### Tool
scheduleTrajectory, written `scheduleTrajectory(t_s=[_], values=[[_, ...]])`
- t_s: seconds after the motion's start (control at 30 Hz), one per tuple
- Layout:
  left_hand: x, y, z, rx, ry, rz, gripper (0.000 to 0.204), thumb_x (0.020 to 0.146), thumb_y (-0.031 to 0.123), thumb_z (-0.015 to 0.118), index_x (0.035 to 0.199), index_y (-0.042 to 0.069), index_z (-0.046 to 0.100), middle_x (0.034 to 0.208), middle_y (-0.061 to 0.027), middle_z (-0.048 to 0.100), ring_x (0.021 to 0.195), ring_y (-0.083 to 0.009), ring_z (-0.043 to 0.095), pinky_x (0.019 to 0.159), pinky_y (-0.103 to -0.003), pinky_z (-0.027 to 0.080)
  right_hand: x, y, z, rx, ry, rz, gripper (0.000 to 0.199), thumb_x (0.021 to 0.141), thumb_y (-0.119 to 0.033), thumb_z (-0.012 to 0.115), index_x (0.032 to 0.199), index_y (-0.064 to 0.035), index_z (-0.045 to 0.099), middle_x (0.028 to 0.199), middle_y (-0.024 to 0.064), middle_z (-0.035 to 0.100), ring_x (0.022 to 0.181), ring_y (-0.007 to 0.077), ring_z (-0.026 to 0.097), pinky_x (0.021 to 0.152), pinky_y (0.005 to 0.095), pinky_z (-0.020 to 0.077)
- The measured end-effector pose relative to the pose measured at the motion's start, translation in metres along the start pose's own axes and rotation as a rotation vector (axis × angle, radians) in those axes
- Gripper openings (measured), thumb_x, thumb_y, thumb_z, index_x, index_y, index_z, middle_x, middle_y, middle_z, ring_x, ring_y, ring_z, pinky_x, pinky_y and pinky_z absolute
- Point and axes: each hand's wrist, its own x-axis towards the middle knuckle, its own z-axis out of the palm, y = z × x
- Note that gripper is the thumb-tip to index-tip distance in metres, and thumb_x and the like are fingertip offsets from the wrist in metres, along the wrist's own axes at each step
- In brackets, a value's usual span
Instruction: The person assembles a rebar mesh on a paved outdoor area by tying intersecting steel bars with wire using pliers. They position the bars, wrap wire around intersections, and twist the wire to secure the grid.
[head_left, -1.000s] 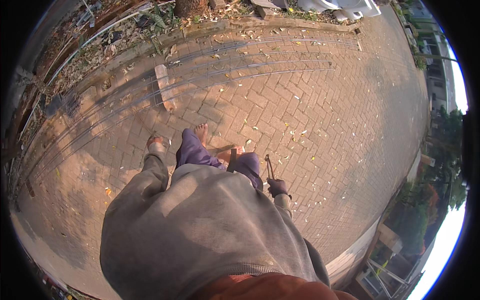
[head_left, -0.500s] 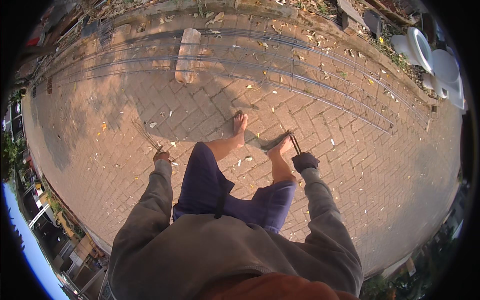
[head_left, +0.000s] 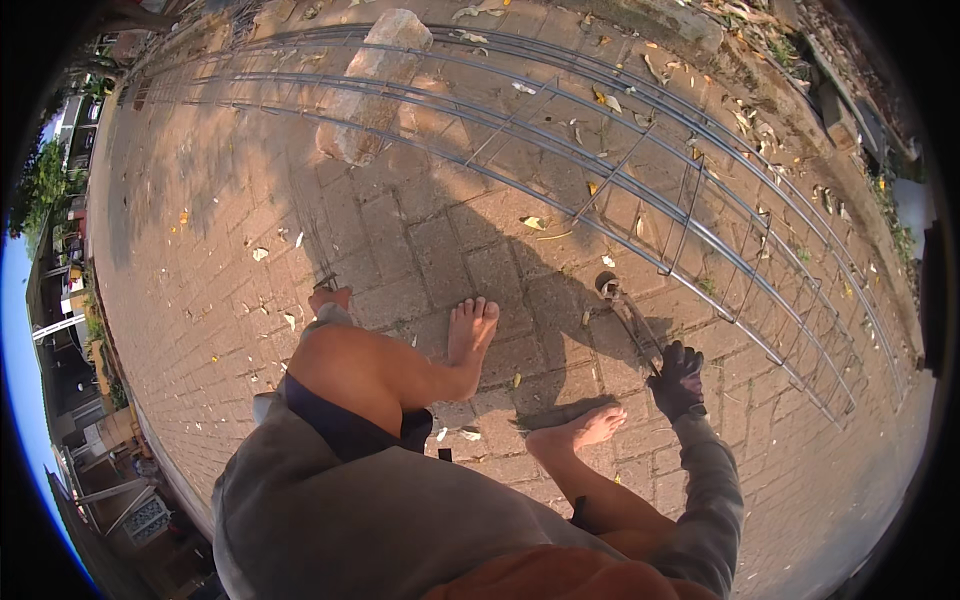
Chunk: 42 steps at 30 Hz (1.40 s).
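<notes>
1. The right hand, in a dark glove, was clamped shut around the handle of a long, thin metal hand tool; the tool slanted up and left, and its rounded tip sat on the brick just short of the nearest bar.
2. That bar belonged to the long grey steel rebar cage, which lay flat along the reddish brick paving and curved from the upper left down to the right edge of the view.
3. The left hand was low by the left knee, the fingers curled on something small and dark. What it was, I could not tell.
4. Two bare feet stood on the bricks between the hands, the right foot just beside the gloved hand, the left foot ahead of it.
5. A pale rough stone block rested on the cage's far left stretch, well apart from the tool.
6. There was open paving to the left of the feet, dotted with dry leaves; on the right the cage's near bar hemmed the tool in.
7. Past the far edge of the cage ran a strip of dirt and leaf litter.
</notes>
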Motion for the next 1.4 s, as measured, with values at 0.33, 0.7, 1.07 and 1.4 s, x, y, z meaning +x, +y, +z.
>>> scheduleTrajectory(t_s=[0.33, 0.7, 1.07, 1.4], values=[[0.022, 0.077, -0.119, -0.946, 0.720, 0.296, 0.032, 0.103, 0.022, 0.056, 0.119, 0.000, 0.074, 0.077, 0.0015, 0.054, 0.069, -0.0083, 0.051, 0.064, -0.026, 0.042, 0.119, -0.005, -0.122, -0.009, 0.277, -0.470, 0.019, 0.083, -0.023, 0.073, 0.093, -0.0073, 0.069, 0.114, 0.0168, 0.061, 0.106, 0.0365, 0.063, 0.101, 0.0518, 0.0456], [-0.018, 0.286, -0.139, 0.152, -0.353, 1.369, 0.029, 0.096, 0.022, 0.065, 0.114, 0.002, 0.074, 0.105, -0.0135, 0.072, 0.096, -0.0267, 0.067, 0.087, -0.040, 0.052, 0.136, -0.178, -0.195, 0.098, 0.083, -0.385, 0.061, 0.078, -0.039, 0.081, 0.123, -0.0042, 0.057, 0.119, 0.0163, 0.055, 0.111, 0.0388, 0.058, 0.104, 0.0518, 0.0381], [0.022, 0.235, -0.193, -0.486, 0.692, 1.185, 0.027, 0.083, 0.014, 0.079, 0.107, 0.002, 0.074, 0.107, -0.0145, 0.070, 0.101, -0.0325, 0.068, 0.090, -0.042, 0.053, 0.105, -0.129, -0.172, 0.466, -0.489, 0.248, 0.064, 0.093, -0.025, 0.064, 0.151, -0.0082, 0.047, 0.085, 0.0223, 0.071, 0.072, 0.0328, 0.072, 0.072, 0.0451, 0.0549], [0.119, 0.126, -0.294, -1.763, 0.713, 0.167, 0.035, 0.091, 0.020, 0.071, 0.121, 0.002, 0.069, 0.113, -0.0088, 0.071, 0.101, -0.0257, 0.065, 0.089, -0.046, 0.053, 0.137, -0.064, -0.138, 0.427, 0.001, -0.176, 0.026, 0.092, -0.009, 0.064, 0.117, 0.0002, 0.065, 0.102, 0.0202, 0.069, 0.091, 0.0361, 0.069, 0.077, 0.0418, 0.0564]])
